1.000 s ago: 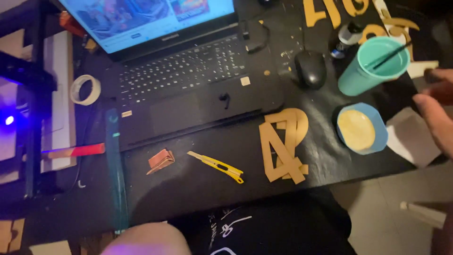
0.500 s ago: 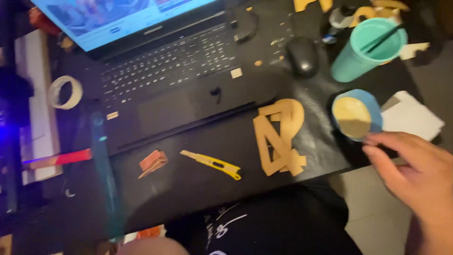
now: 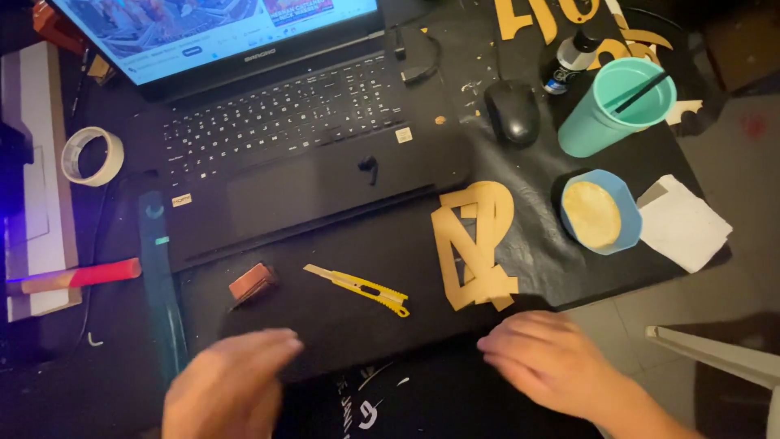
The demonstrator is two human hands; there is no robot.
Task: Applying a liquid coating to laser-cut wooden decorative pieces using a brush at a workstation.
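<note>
Resting flat at the black mat's (image 3: 341, 325) near edge, left hand (image 3: 231, 386) and right hand (image 3: 552, 362) lie open, empty, well apart; yellow cutter (image 3: 357, 289) at 12 o'clock between them.

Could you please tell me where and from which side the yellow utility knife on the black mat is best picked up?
Probably by the wide yellow handle of the yellow utility knife, pinched across its narrow sides from above. It lies flat and slanted on the black mat, its slimmer blade end pointing up-left, so the lower-right part looks safer. The right hand is the closer one.
</note>
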